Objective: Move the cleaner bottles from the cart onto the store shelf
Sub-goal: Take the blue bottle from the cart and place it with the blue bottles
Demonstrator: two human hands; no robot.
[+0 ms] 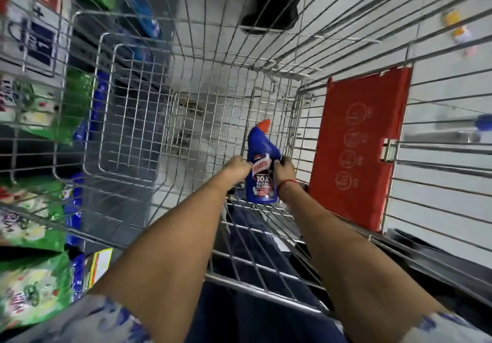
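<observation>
Both hands held one blue bottle inside the wire cart.
The left hand (pixel 237 167) and right hand (pixel 285 173) gripped the bottle (pixel 262 167) from either side, above the cart (pixel 149 119) floor.

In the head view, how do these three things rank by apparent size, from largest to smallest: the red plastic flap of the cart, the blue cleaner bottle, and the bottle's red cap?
1. Red plastic flap, largest.
2. Blue cleaner bottle, held by both hands, clearly smaller.
3. Red cap, smallest.

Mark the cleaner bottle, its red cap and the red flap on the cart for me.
cleaner bottle (pixel 262 180): head view, on the front label.
red cap (pixel 264 124): head view, on the cap's side.
red flap (pixel 362 143): head view, middle of the panel.
</observation>
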